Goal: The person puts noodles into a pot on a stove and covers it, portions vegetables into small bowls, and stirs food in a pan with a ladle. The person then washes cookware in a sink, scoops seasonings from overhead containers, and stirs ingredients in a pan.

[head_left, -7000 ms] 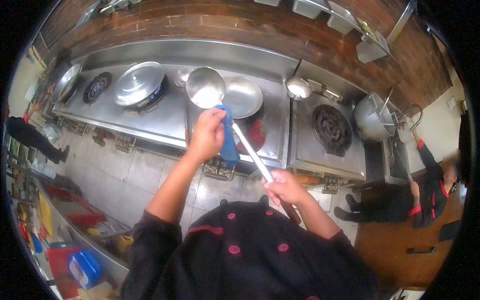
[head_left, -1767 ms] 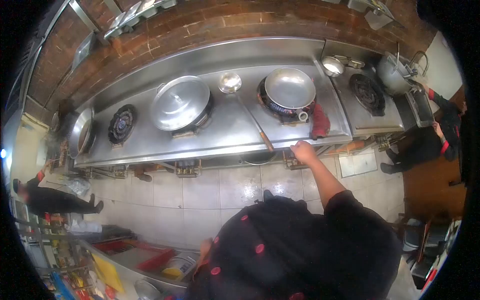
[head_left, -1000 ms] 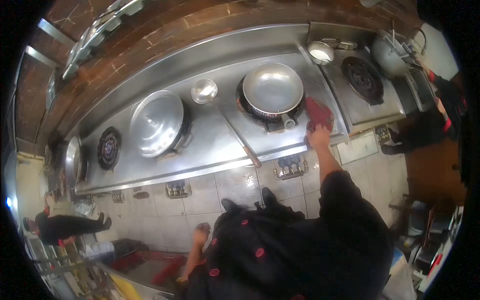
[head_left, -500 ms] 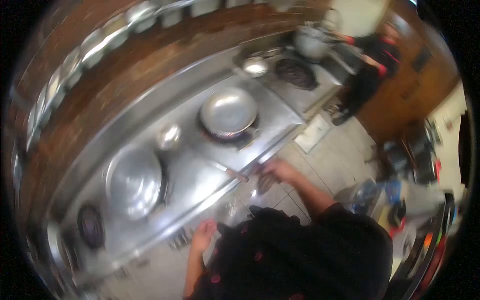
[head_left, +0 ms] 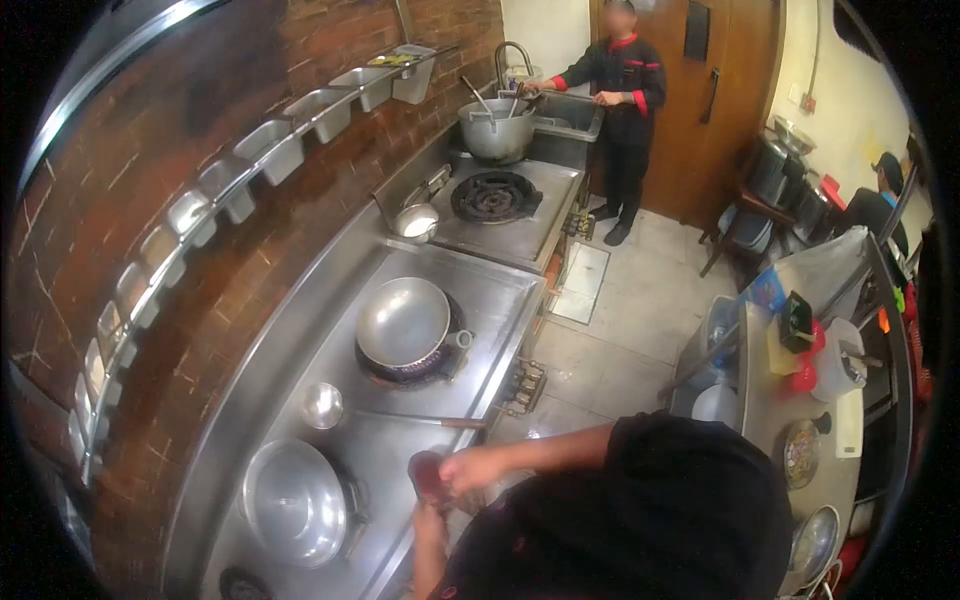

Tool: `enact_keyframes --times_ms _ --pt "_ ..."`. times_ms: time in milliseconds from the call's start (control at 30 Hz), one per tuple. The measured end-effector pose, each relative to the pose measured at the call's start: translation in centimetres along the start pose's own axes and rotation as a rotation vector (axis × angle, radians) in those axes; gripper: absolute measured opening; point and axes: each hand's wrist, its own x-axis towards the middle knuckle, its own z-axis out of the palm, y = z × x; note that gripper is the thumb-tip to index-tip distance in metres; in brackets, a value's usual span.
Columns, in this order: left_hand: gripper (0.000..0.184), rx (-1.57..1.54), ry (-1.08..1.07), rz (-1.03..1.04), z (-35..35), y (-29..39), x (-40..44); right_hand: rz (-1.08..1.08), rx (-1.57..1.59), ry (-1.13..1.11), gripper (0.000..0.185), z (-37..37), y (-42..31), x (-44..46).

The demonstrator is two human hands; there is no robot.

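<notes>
My right hand point(head_left: 470, 472) is closed on a dark red cloth point(head_left: 427, 474), which looks folded, at the front edge of the steel stove point(head_left: 390, 540). Just below it, my left hand point(head_left: 428, 520) has its fingers closed at the bottom of the same cloth. A ladle point(head_left: 322, 406) lies across the stovetop beyond my hands, its wooden grip near the front edge. To the left sits a wide metal pan with a lid point(head_left: 295, 502). A wok point(head_left: 403, 322) rests on the burner farther along.
A person point(head_left: 628, 100) in black with red cuffs stands at the sink beside a large pot point(head_left: 497, 130). Metal containers point(head_left: 270, 150) line a wall rack. On my right is a counter point(head_left: 765, 400) with tubs and bowls. Another person point(head_left: 880, 205) is partly visible behind it.
My hands, apart before, have come together at the stove's edge. The cloth has moved left with my right hand, and my left hand now grips it too. The camera view has turned.
</notes>
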Motion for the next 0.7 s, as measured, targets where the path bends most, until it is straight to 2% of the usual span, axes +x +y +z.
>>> enact_keyframes --times_ms 33,100,200,233,333,367,500,600,700 --pt "0.038 -0.12 0.018 -0.037 0.5 0.0 -0.1 -0.027 -0.03 -0.007 0.026 0.1 -0.8 0.2" --pt "0.038 -0.159 0.08 -0.016 2.0 0.9 0.0 -0.069 -0.1 -0.028 0.027 0.0 -2.5 -0.3" --pt "0.038 -0.138 0.166 0.044 4.1 3.8 1.0 -0.306 -0.027 -0.046 0.027 -0.2 -3.0 -0.3" --pt "0.038 -0.122 0.191 0.067 4.4 4.5 1.1 -0.443 0.019 -0.001 0.028 -0.2 -2.1 0.3" --pt "0.039 -0.103 0.281 0.107 5.5 6.8 1.4 -0.252 0.191 -0.063 0.026 -3.1 -0.7 0.0" --pt "0.039 -0.105 0.311 0.119 5.6 6.9 1.3 -0.051 0.326 -0.062 0.025 -3.8 0.3 -0.1" --pt "0.039 -0.093 0.429 0.152 6.6 8.2 0.5 0.092 0.349 -0.003 0.026 -5.7 6.6 0.5" --pt "0.039 -0.089 0.503 0.167 7.4 8.8 -0.4 0.21 0.386 0.032 0.031 -6.6 8.0 -0.6" --pt "0.039 -0.091 0.565 0.2 7.9 9.1 -1.5 0.278 0.093 0.04 0.033 -6.8 11.6 1.7"
